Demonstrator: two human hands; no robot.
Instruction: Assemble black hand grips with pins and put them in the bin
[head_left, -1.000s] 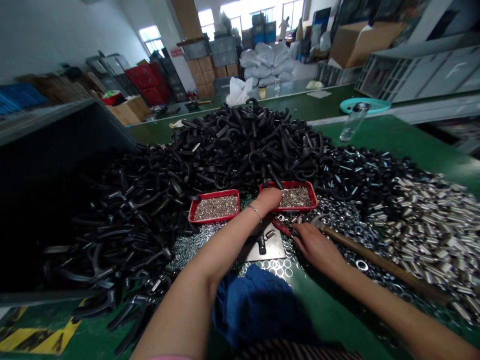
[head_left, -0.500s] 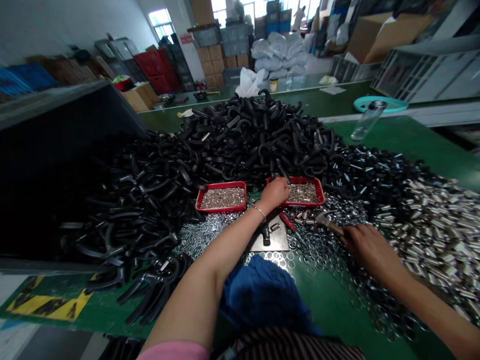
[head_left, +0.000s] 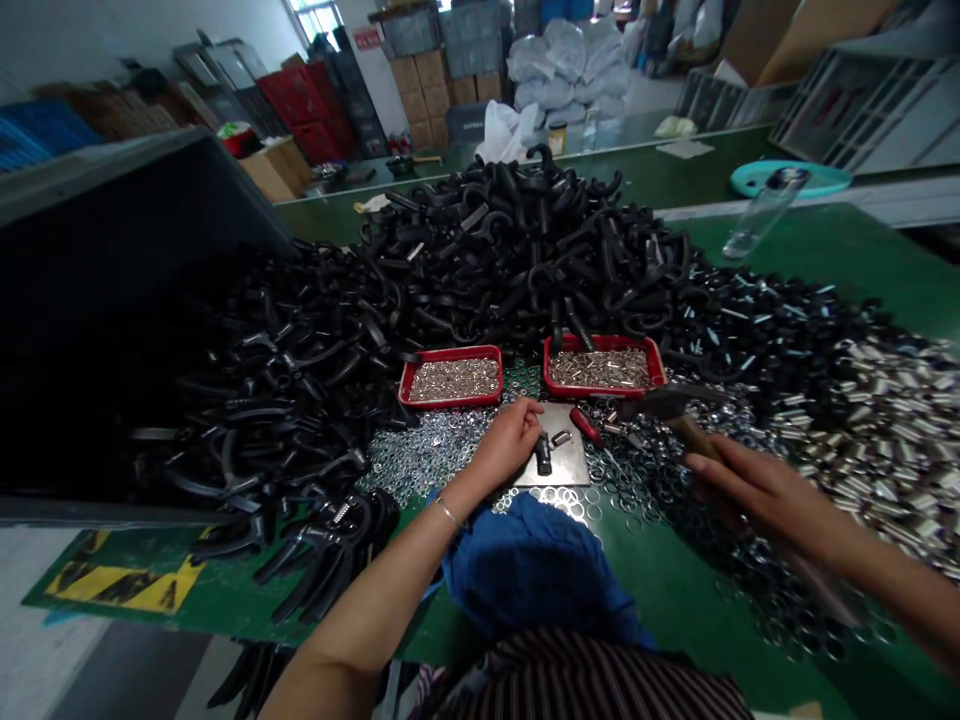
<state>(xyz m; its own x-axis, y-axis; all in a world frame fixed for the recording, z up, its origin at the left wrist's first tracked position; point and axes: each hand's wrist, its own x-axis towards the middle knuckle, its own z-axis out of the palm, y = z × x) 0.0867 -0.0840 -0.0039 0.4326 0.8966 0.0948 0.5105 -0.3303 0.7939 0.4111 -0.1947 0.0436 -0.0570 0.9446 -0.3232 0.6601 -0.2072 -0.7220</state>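
Observation:
My left hand (head_left: 511,437) is closed with its fingertips pinched over the left side of a small metal plate (head_left: 574,468). Whatever is in that pinch is too small to make out. A short black plastic part (head_left: 543,456) stands or lies on the plate beside the fingers, and a small metal spring (head_left: 561,438) lies to its right. My right hand (head_left: 761,485) grips the wooden handle of a hammer (head_left: 697,440), its head raised right of the plate. A red-handled tool (head_left: 586,427) rests at the plate's right edge.
Behind the plate are two red trays, the left tray (head_left: 450,404) and the right tray (head_left: 604,392), holding small metal pins. Black curved handles (head_left: 510,260) are heaped beyond. Metal rings (head_left: 420,455) spread around, with metal cylinders (head_left: 885,450) at right. A clear bottle (head_left: 761,220) stands farther back.
My left hand has come back from the right red tray to the plate, fingers still pinched. The hammer in my right hand has lifted and turned. The view has tilted down slightly.

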